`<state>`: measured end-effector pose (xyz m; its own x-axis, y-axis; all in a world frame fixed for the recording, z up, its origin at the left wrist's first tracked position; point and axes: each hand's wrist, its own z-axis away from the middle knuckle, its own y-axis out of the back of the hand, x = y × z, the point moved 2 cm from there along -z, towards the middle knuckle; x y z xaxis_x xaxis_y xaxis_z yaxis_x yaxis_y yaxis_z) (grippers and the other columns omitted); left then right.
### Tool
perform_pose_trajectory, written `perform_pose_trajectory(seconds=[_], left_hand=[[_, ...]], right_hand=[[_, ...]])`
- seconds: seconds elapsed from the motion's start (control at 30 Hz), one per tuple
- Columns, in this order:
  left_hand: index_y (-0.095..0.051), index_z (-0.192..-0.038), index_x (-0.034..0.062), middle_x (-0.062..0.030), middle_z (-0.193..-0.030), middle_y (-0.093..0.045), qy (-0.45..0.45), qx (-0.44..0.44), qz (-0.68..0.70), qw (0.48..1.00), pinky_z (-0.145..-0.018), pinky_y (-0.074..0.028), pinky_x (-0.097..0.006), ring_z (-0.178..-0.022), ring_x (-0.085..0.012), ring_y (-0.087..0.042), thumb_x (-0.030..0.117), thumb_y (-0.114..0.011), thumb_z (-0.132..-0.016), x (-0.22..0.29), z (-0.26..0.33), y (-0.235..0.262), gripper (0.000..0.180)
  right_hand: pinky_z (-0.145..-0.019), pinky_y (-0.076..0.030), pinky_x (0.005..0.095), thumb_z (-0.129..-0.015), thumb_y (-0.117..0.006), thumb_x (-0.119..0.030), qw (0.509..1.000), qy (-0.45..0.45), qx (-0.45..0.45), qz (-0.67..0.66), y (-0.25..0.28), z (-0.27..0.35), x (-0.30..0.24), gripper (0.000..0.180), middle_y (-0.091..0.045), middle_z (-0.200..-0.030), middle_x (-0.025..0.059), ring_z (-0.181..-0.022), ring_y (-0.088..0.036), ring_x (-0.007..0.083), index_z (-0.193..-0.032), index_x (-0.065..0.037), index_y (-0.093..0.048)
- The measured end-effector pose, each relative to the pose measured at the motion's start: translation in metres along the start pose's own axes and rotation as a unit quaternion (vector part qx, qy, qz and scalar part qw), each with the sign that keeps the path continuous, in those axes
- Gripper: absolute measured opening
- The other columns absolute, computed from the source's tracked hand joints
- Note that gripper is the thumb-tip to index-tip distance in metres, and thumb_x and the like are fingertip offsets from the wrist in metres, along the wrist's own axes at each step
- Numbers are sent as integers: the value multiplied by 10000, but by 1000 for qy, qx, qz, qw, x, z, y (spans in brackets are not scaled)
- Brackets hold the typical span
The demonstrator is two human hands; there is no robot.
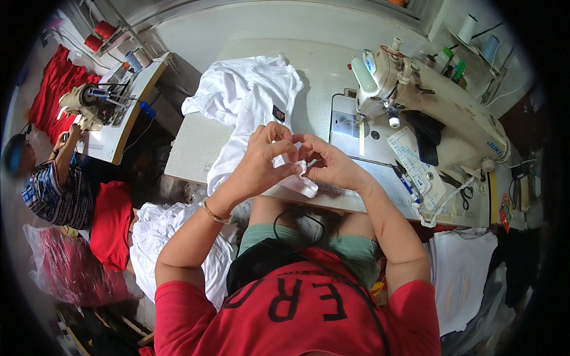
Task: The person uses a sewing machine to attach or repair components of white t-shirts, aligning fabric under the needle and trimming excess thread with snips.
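A white garment [246,89] lies bunched on the sewing table [193,142], with a small dark patch [278,113] on it. Its near end comes up between my two hands at the table's front edge. My left hand [270,155] pinches the cloth between thumb and fingers. Close beside it, my right hand [329,163] also has its fingertips closed on the gathered edge. A white sewing machine [427,89] stands to the right of the garment, its needle area apart from both hands.
Small snips [404,175], a dark phone [424,136], a written paper [409,151] and black scissors [466,193] lie at right. White cloth is piled at my left [172,237] and right [460,273]. Far left, a co-worker [53,178] sits at another sewing machine [86,104].
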<state>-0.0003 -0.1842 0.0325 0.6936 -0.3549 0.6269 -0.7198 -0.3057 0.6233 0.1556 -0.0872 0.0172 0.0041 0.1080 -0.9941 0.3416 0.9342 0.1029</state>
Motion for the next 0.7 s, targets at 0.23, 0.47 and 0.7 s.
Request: perform_pose_trajectory(seconds=[0.23, 0.47, 0.7], left_hand=[[-610, -893, 65, -41, -893, -587, -38, -114, -5, 993, -945, -308, -368, -876, -216, -552, 105, -722, -724, 4, -5, 11, 206], [-639, -929, -21, -106, -854, -582, 9, -185, 79, 979, -737, -461, -335, -726, -263, -572, 58, -658, -761, 11, -20, -2, 187], [-638, -941, -40, -133, -844, -574, 44, -222, 139, 964, -697, -472, -342, -749, -273, -587, 58, -664, -748, 12, -23, -10, 217]], right_hand=[[-644, -410, 224, -796, -633, -102, 997, -7, -7, 78, 11, 3, 2, 273, -537, -799, 7, -737, -479, 80, -1052, -20, -586], [-554, -391, 263, -824, -649, -189, 980, -29, 65, 186, 16, 27, -17, 209, -530, -663, 42, -606, -469, 94, -895, 8, -650], [-595, -445, 355, -801, -641, -239, 948, -29, 113, 297, 9, 39, -27, 218, -595, -727, 144, -644, -573, 276, -859, -29, -657]])
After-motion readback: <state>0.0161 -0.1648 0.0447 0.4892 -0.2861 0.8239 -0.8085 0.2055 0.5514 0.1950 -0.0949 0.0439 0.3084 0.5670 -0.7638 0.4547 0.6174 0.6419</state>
